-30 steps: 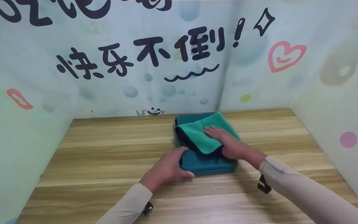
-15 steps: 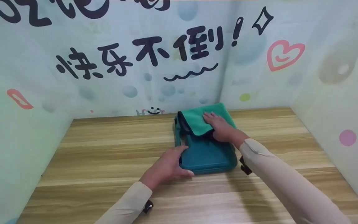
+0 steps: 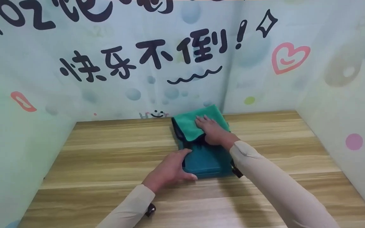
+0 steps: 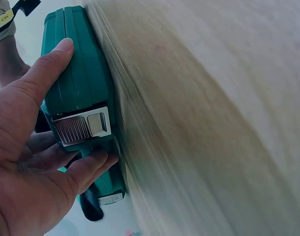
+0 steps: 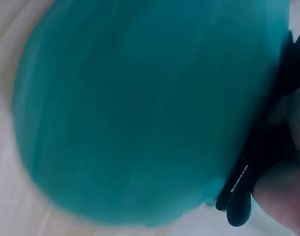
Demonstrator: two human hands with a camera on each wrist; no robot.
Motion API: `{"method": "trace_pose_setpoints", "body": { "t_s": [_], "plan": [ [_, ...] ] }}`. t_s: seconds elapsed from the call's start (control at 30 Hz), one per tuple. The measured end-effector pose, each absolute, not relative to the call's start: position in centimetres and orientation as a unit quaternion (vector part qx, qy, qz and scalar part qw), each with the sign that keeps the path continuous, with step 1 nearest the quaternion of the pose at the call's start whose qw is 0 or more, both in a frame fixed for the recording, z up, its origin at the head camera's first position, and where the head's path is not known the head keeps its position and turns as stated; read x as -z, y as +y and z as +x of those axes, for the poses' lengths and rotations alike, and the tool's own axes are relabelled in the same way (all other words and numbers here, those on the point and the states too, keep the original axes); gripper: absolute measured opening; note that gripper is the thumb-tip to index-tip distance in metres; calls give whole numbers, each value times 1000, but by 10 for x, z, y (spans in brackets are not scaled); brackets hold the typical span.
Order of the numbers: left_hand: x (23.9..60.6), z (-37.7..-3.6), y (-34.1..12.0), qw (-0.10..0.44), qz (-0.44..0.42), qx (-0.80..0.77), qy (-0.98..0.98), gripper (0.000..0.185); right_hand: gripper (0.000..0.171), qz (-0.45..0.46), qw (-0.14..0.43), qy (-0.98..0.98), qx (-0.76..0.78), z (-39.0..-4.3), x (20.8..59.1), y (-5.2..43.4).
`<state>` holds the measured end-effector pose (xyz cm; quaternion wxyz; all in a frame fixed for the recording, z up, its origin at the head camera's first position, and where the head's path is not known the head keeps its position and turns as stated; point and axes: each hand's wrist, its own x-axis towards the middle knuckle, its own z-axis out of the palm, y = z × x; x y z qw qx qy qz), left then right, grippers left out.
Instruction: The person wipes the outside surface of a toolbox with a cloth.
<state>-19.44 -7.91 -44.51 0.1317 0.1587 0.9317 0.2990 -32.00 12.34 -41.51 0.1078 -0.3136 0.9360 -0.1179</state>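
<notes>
**A wooden table boxed in by printed walls**

The table [image 3: 106, 158] has a pale wood-grain top with light and darker planks running left to right. Three pale blue-green walls stand around it. The back wall [image 3: 106, 88] carries big black Chinese characters, a wavy line, soft bubbles and a small smiley face. The right wall [image 3: 337, 104] shows a pink heart [image 3: 288, 57], a pink dot and a green dot. The light is even and soft.

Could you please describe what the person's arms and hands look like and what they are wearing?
Both arms wear long, plain beige sleeves. The left hand and right hand are bare, without gloves. A small black device sits strapped under each wrist; the left wrist view shows a yellowish label on one.
</notes>
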Motion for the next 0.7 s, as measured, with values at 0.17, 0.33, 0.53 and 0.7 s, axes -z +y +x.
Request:
{"method": "trace_pose_setpoints", "body": {
  "t_s": [0.17, 0.33, 0.53, 0.7],
  "plan": [
    [447, -194, -81, 117, 174, -304, 929, 97, 71, -341, 112, 925, 125, -316, 419, 111],
    [450, -193, -80, 119, 173, -313, 926, 97, 75, -355, 113, 917, 141, -312, 421, 119],
    [451, -196, -79, 127, 161, -314, 927, 102, 78, -363, 120, 907, 176, -306, 421, 132],
    [452, -195, -81, 129, 153, -313, 928, 103, 80, -373, 118, 901, 189, -298, 424, 138]
  ]
}}
